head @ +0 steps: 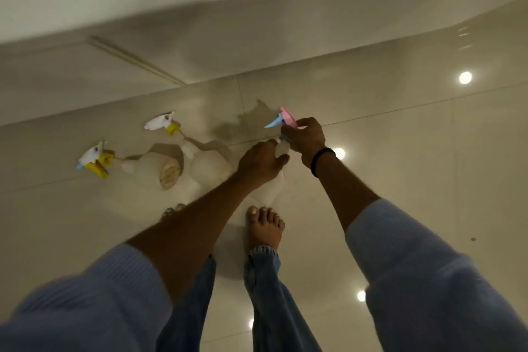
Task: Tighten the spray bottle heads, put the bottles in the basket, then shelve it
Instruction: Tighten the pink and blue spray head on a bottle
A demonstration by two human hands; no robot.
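The person stands barefoot on a shiny tiled floor (400,180) and bends down to a clear spray bottle (281,151) — it is at about 12 o'clock from the bare foot (264,226). The left hand (261,163) wraps round the bottle's neck and shoulder, grip closed on it. The right hand (307,137) pinches the pink and blue spray head (281,120), grip narrow, fingers round the collar just under the trigger. This looks like the tightening step on bottle no. 1.

Two more bottles lie on their sides at about 10 o'clock. The nearer one (208,166) has a white and yellow head (163,123). The far-left one (151,168) has a white, yellow and blue head (94,160). Both heads look pulled out of their necks, so they likely need screwing on too. No basket or shelf is in view.

The bottles look like thin plastic & seem empty — so prob. light, a bit squashy, and easy to tip. The smooth sides may slip, so hold the neck firm, not the belly. Turn the head by its round collar, not the thin trigger or nozzle, which could bend or snap. The thin tube under each loose head must go in straight first.
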